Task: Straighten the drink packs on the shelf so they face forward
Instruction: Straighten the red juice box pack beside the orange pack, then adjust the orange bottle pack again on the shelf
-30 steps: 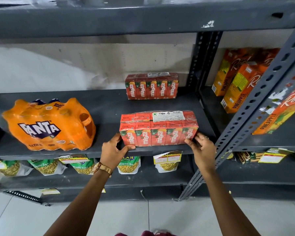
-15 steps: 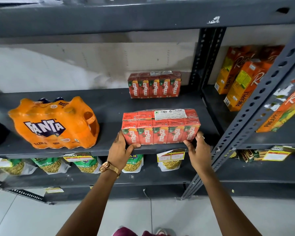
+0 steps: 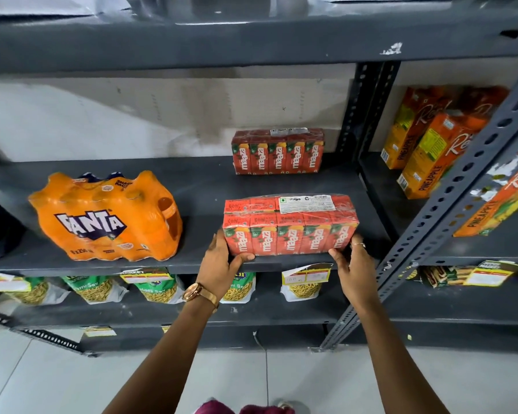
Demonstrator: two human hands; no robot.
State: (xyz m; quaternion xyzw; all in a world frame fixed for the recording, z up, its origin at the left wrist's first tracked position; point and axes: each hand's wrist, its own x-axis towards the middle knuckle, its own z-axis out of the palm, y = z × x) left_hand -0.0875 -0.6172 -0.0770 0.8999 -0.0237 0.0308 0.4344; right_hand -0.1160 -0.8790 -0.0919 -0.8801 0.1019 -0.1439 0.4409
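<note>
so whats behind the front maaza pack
A second Maaza pack stands further back by the wall, bare shelf between them. The strip directly behind the front pack is hidden.

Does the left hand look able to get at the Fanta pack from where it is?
Probably yes: the left hand grips the front Maaza pack, and only bare shelf separates it from the Fanta pack.

A: Where is free room found on the shelf [image 3: 198, 186]?

B: A bare strip is left between the Fanta pack [image 3: 108, 216] and the front Maaza pack [image 3: 290, 225], and another between that pack and the rear Maaza pack [image 3: 278, 152].

A: What is blocked?

B: The right side is closed off by the slotted upright [image 3: 449, 198], just beside the right hand [image 3: 355, 264]. Headroom is capped by the upper shelf [image 3: 251, 43].
</note>
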